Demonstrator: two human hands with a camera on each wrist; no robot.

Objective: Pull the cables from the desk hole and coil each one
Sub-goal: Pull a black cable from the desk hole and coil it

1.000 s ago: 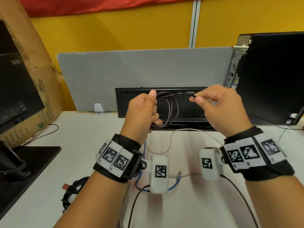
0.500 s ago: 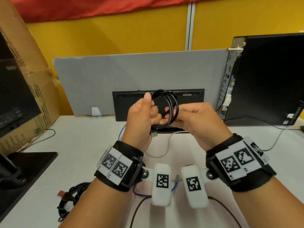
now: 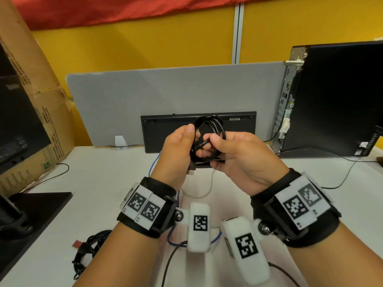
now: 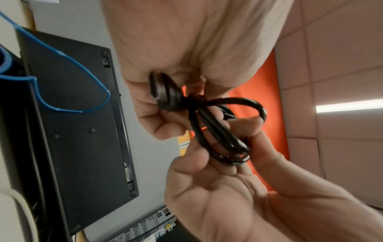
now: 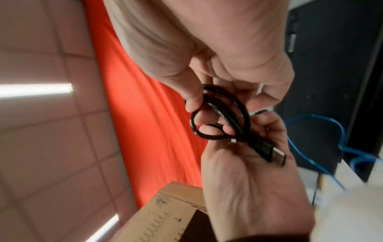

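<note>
A thin black cable, wound into a small coil, is held up in front of me above the white desk. My left hand grips one side of the coil, and the USB plug hangs below its palm. My right hand pinches a strand of the cable at the middle of the coil. In the left wrist view the black cable runs between both hands. In the right wrist view the coil and its USB plug lie across the left palm. The desk hole is hidden.
A black keyboard leans upright against the grey divider. A blue cable and a beige cable trail under my hands. Another coiled black cable lies front left. A PC tower stands right, a cardboard box left.
My right hand, which held the cable's end stretched out to the right, has come in to the coil. Both hands now sit close together on it.
</note>
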